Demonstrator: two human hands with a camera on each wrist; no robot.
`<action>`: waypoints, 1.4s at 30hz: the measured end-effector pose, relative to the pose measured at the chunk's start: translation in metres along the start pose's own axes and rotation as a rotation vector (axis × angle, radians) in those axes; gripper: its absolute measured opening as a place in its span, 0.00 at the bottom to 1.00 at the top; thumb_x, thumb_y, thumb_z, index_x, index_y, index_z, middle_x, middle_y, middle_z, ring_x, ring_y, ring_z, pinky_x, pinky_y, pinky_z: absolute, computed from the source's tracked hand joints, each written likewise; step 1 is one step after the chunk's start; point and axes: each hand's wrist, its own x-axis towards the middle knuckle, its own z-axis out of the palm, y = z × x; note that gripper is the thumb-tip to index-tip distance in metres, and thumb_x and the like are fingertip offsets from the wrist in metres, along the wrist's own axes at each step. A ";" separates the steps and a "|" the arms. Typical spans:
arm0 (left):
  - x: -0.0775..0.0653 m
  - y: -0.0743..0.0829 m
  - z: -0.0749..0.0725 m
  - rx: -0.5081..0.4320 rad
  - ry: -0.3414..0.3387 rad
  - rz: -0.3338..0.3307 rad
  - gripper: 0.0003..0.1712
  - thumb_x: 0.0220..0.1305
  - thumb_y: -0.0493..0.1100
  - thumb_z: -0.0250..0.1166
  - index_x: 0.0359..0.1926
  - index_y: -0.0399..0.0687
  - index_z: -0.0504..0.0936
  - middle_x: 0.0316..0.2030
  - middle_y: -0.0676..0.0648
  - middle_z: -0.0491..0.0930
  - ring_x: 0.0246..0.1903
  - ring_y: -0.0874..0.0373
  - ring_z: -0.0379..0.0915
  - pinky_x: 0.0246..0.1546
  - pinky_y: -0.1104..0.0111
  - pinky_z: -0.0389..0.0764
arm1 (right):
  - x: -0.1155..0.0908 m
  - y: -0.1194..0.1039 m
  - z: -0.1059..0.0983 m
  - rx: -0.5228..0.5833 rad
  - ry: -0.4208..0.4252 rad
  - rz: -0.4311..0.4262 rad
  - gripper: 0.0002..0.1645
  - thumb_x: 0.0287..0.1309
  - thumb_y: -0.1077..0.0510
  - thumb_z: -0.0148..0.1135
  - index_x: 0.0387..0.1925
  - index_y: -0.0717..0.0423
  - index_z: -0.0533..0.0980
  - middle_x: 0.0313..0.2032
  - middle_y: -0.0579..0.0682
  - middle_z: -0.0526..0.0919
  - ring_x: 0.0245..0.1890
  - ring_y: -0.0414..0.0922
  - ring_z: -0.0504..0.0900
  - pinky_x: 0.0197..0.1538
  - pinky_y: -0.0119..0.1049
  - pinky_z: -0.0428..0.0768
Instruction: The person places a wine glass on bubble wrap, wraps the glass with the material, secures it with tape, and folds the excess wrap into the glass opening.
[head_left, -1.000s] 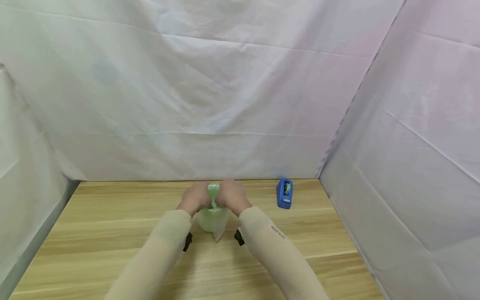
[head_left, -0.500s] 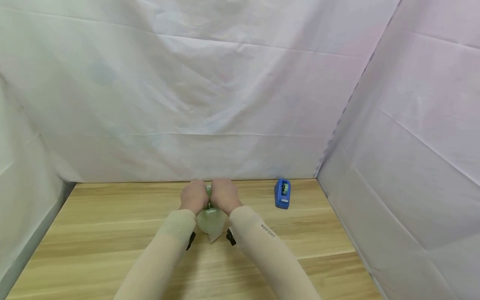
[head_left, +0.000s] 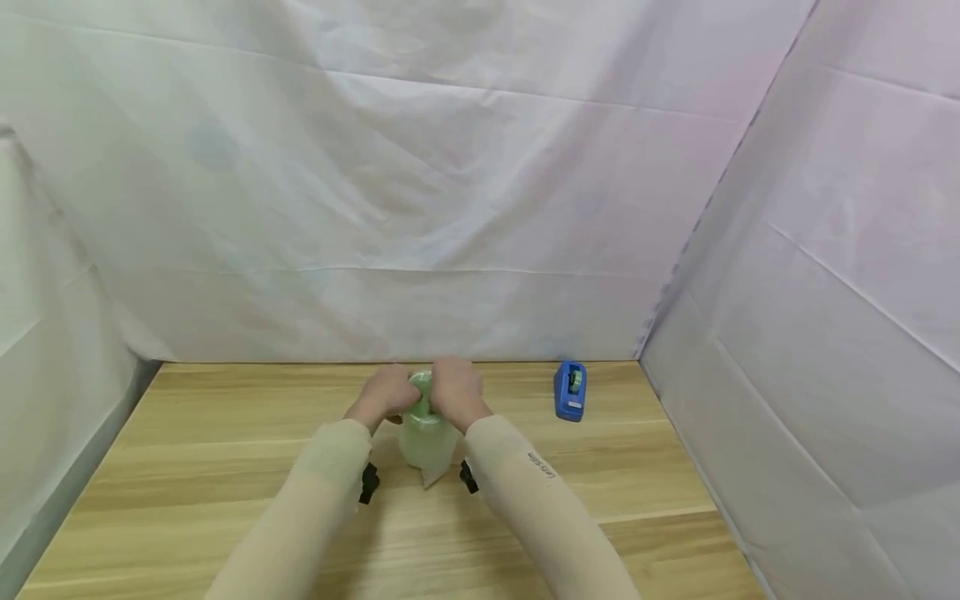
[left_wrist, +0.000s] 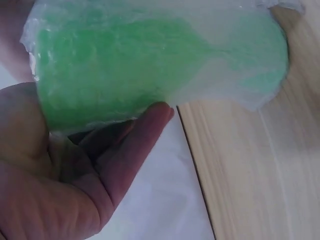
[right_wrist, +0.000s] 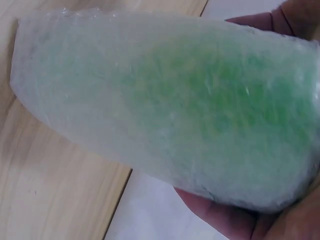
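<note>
A green goblet-shaped glass (left_wrist: 125, 65), wrapped in clear bubble wrap (right_wrist: 85, 100), stands between my hands above the table in the head view. Its wide green part is at the hands' end, narrowing to a stem and a foot beyond in the left wrist view. My left hand (head_left: 386, 393) is at its upper left; the thumb is by the top and the fingers (left_wrist: 140, 145) lie along the side. The right hand (head_left: 456, 390) grips the upper right side, with fingers showing on both edges of the wrapping in the right wrist view.
A blue tape dispenser (head_left: 570, 392) with a roll stands at the back right of the wooden table (head_left: 225, 467). White cloth (head_left: 420, 208) hangs close behind the table and along both sides.
My hands came together over the top of the wrapped glass, then moved apart again, showing its top. The left hand has shifted left. The tape dispenser stays put.
</note>
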 end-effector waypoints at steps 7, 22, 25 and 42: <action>0.000 0.001 0.005 0.028 0.019 0.009 0.09 0.61 0.35 0.47 0.27 0.42 0.73 0.26 0.44 0.74 0.22 0.54 0.73 0.22 0.64 0.80 | 0.000 0.021 -0.015 0.228 -0.205 -0.152 0.08 0.50 0.56 0.64 0.30 0.52 0.72 0.28 0.47 0.76 0.26 0.43 0.74 0.26 0.36 0.78; 0.001 -0.020 0.002 -0.147 -0.051 0.104 0.16 0.65 0.46 0.47 0.47 0.48 0.77 0.34 0.47 0.77 0.30 0.56 0.71 0.29 0.64 0.77 | 0.002 0.056 -0.012 0.734 -0.490 -0.308 0.29 0.61 0.41 0.51 0.59 0.50 0.67 0.45 0.47 0.78 0.43 0.44 0.79 0.42 0.43 0.80; -0.001 -0.023 0.000 -0.170 -0.068 0.133 0.20 0.67 0.50 0.47 0.54 0.49 0.75 0.43 0.46 0.78 0.37 0.55 0.73 0.33 0.61 0.78 | 0.002 0.056 -0.011 0.747 -0.470 -0.309 0.28 0.61 0.41 0.51 0.57 0.50 0.67 0.44 0.48 0.79 0.42 0.45 0.79 0.41 0.44 0.81; -0.004 -0.036 -0.008 -0.326 -0.164 0.103 0.42 0.61 0.73 0.38 0.68 0.53 0.58 0.65 0.42 0.61 0.59 0.41 0.64 0.55 0.50 0.71 | -0.003 0.067 -0.032 0.705 -0.466 -0.272 0.37 0.60 0.37 0.50 0.65 0.48 0.59 0.66 0.52 0.60 0.61 0.53 0.66 0.52 0.48 0.77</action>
